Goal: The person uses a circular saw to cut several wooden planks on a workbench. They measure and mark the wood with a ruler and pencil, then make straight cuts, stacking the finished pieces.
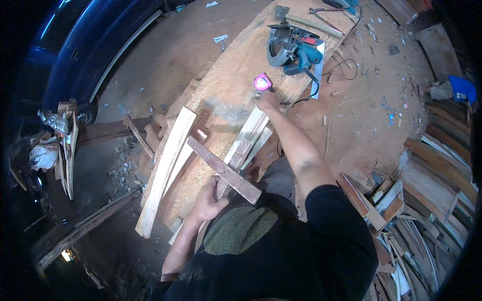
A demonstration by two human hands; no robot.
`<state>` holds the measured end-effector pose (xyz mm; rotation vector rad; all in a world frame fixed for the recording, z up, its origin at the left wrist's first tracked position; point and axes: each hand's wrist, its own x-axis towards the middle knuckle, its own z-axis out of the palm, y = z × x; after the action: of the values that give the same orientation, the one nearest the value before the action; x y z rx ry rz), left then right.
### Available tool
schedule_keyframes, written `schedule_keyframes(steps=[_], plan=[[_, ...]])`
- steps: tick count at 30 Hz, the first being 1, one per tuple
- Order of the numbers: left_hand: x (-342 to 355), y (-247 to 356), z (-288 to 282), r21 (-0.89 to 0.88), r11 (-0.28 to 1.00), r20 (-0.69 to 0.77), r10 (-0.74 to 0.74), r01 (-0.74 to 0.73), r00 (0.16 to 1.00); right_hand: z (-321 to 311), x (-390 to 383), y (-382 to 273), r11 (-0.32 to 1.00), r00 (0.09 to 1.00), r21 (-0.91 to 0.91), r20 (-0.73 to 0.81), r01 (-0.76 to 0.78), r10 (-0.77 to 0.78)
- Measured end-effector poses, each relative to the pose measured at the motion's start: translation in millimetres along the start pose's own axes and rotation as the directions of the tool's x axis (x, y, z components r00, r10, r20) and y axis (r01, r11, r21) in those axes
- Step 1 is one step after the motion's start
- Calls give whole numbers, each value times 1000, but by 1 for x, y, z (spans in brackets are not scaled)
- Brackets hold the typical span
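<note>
My left hand grips the near end of a pale wooden strip lying lengthwise on a sawdust-covered bench. A short reddish-brown board crosses that strip just above this hand. My right hand is closed at the strip's far end, right beside a pink tape measure; exactly what its fingers hold is hard to make out. Left of them lie more pale strips, and another narrow piece shows under the right side of the held strip.
A teal circular saw with its cord, a hammer and pliers occupy the bench's far end. A dark blue vehicle stands left; wood piles line the right. A yellow cord and scraps litter the floor.
</note>
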<state>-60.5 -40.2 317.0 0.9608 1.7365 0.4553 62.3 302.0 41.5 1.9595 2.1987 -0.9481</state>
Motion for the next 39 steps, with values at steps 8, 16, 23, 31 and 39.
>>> schedule_keyframes(steps=[8, 16, 23, 31, 39], plan=[[-16, -22, -8, -60, 997, -228, -63, 50, 972, -32, -13, -21, 968, 996, 238, -20, 86, -84], [-5, -16, 6, -32, 999, -390, -24, 12, 921, -154, -111, 79, 700, 800, 692, -516, 177, 308], [48, 18, 18, 197, 970, -286, 195, -141, 938, -162, -194, 12, 654, 895, 693, 29, 303, -445], [71, -36, 26, -20, 987, -330, 142, -158, 933, -116, -202, -36, 856, 844, 216, 174, 470, -508], [-36, -229, 72, 399, 856, -426, -144, 328, 893, -67, -101, 5, 919, 938, 192, -21, 344, -347]])
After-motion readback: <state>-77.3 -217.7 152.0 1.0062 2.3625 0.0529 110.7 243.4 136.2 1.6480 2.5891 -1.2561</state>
